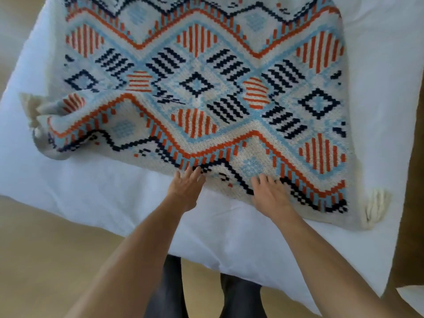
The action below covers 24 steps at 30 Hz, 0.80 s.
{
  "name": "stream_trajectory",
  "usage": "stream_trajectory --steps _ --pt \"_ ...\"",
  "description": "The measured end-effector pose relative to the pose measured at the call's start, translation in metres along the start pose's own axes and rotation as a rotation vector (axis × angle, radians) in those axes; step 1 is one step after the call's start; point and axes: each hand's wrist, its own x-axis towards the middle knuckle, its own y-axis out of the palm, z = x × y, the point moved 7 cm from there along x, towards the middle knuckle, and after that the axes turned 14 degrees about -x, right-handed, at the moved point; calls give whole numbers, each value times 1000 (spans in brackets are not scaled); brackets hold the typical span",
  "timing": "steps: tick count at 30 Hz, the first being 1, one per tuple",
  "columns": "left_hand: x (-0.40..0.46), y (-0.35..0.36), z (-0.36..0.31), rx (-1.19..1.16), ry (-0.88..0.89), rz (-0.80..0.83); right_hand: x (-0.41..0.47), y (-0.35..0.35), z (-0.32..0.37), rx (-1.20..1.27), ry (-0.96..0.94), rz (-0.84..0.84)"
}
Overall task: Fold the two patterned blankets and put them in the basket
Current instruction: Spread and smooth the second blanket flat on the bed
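A patterned blanket (202, 88) in cream, light blue, orange and navy lies spread over a white bed (91, 180). Its left part is rumpled and folded over near the bed's left edge. A cream tassel (375, 206) hangs at its near right corner. My left hand (187, 187) lies with straight fingers on the blanket's near edge. My right hand (269, 195) rests flat on the same edge, a little to the right. Only one blanket shows, and no basket is in view.
The bed's white cover reaches to a near corner by my legs (206, 294). Wooden floor (57, 249) runs along the left and near side. A brown surface (413, 203) borders the bed on the right.
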Motion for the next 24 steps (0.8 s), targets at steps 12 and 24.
stream_trajectory --steps 12,24 --pt "-54 -1 300 44 -152 -193 121 -144 215 -61 -62 -86" --pt "-83 -4 462 19 -314 -356 179 -215 346 -114 -121 -95"
